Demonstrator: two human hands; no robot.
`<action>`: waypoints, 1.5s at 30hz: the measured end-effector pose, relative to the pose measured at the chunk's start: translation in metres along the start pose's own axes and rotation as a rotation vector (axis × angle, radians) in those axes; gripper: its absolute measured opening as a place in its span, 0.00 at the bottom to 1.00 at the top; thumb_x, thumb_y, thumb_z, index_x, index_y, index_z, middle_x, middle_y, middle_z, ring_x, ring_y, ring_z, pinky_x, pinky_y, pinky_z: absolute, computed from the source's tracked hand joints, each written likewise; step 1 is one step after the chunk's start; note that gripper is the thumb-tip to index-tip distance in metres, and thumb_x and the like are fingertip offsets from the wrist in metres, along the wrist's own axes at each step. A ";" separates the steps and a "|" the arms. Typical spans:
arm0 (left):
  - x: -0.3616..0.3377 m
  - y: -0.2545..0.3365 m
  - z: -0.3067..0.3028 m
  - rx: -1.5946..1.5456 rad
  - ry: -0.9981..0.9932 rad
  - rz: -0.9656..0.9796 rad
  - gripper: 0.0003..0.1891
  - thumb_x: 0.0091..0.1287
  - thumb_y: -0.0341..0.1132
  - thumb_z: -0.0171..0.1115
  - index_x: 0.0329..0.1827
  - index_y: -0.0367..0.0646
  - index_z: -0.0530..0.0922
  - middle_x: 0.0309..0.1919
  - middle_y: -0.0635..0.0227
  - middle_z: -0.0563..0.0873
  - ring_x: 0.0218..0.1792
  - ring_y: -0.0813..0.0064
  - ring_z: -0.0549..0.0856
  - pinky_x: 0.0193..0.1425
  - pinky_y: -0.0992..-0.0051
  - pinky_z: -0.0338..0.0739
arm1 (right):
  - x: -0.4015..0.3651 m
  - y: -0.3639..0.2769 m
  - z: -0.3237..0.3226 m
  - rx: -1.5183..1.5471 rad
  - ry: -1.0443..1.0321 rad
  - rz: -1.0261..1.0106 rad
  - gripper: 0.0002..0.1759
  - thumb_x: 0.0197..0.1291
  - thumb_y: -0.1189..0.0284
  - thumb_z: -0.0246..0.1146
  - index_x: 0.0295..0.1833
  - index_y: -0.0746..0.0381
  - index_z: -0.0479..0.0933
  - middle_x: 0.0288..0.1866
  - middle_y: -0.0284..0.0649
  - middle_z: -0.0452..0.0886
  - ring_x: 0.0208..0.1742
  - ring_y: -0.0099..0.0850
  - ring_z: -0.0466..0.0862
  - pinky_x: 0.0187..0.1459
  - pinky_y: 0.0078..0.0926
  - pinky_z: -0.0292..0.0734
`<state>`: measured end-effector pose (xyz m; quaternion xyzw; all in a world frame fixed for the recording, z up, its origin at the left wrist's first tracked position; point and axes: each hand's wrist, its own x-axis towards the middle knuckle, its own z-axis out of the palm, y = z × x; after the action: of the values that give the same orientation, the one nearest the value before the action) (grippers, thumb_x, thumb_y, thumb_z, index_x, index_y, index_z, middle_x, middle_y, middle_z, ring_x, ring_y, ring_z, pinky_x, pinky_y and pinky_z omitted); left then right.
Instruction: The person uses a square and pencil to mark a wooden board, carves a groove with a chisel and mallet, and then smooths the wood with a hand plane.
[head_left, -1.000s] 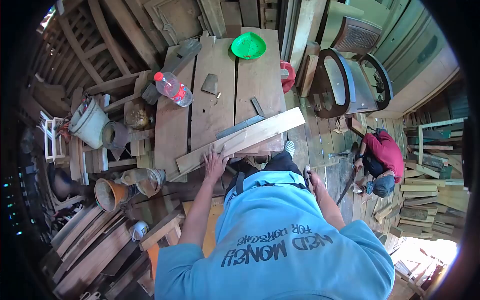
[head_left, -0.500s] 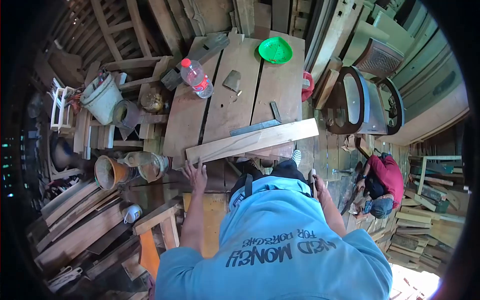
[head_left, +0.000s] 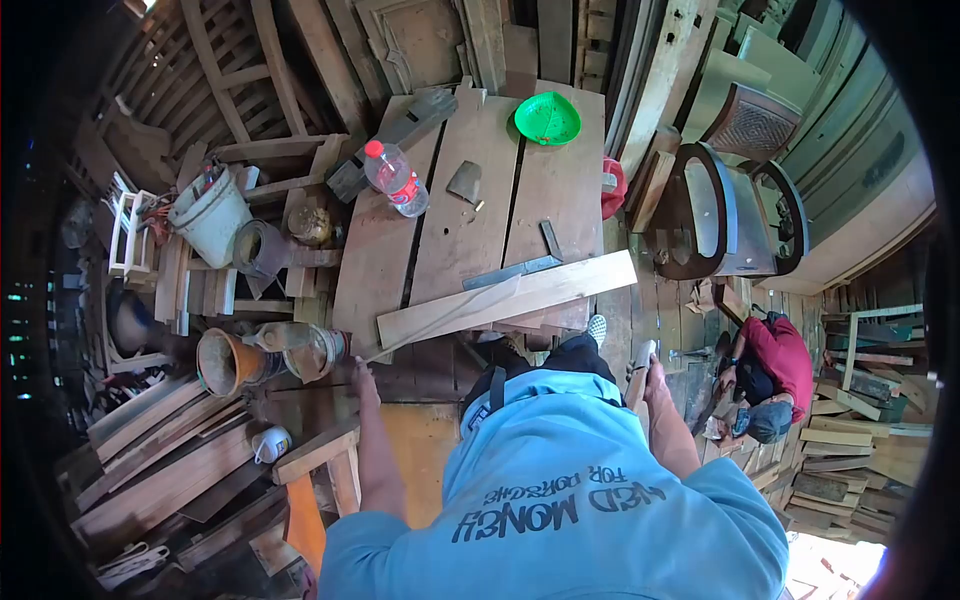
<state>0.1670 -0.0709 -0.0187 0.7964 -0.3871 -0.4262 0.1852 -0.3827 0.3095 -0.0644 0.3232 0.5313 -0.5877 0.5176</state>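
My left hand (head_left: pixel 367 385) is closed at the lower left of the table, its fingers pinching one end of a thin wood strip (head_left: pixel 440 322). The strip slants up across a pale board (head_left: pixel 580 285), which lies along the table's near edge. On the right, my right hand (head_left: pixel 657 383) is wrapped round a tool (head_left: pixel 643 356) with a pale end and a wooden part; its exact kind is unclear. A metal square (head_left: pixel 510 272) rests just beyond the board.
On the table (head_left: pixel 375 245) are a red-capped bottle (head_left: pixel 397 180), a green dish (head_left: pixel 547 119) and a dark wooden block (head_left: pixel 418 118). Buckets (head_left: pixel 222 362) and stacked wood (head_left: pixel 165 480) stand left. A chair frame (head_left: pixel 745 215) is at right; a person (head_left: pixel 778 365) crouches below it.
My left hand has closed from spread fingers and moved down and left, now with the thin strip in it. In my right hand, the tool's pale end has come into view.
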 end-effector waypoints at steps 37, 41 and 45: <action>-0.273 0.283 0.032 -0.294 -0.433 1.452 0.09 0.68 0.26 0.54 0.33 0.42 0.62 0.33 0.55 0.84 0.36 0.63 0.86 0.39 0.71 0.79 | -0.173 0.011 0.257 -0.800 -0.544 -0.509 0.46 0.50 0.80 0.56 0.75 0.51 0.48 0.49 0.39 0.72 0.36 0.25 0.74 0.38 0.22 0.73; -0.275 0.288 0.028 -0.343 -0.489 1.431 0.08 0.69 0.26 0.52 0.34 0.41 0.62 0.34 0.55 0.82 0.37 0.64 0.86 0.41 0.70 0.80 | -0.189 0.010 0.255 -0.878 -0.495 -0.702 0.46 0.50 0.79 0.57 0.75 0.51 0.48 0.65 0.48 0.66 0.47 0.32 0.76 0.49 0.26 0.74; -0.273 0.294 0.027 -0.345 -0.511 1.377 0.08 0.70 0.29 0.51 0.35 0.41 0.60 0.34 0.53 0.80 0.37 0.62 0.84 0.41 0.69 0.79 | -0.187 0.022 0.256 -1.022 -0.544 -0.726 0.45 0.51 0.77 0.59 0.75 0.51 0.50 0.66 0.48 0.67 0.53 0.35 0.76 0.55 0.31 0.71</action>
<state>-0.0816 -0.0443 0.2955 0.2103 -0.7561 -0.4401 0.4363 -0.2708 0.1155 0.1611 -0.3196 0.6679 -0.4596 0.4904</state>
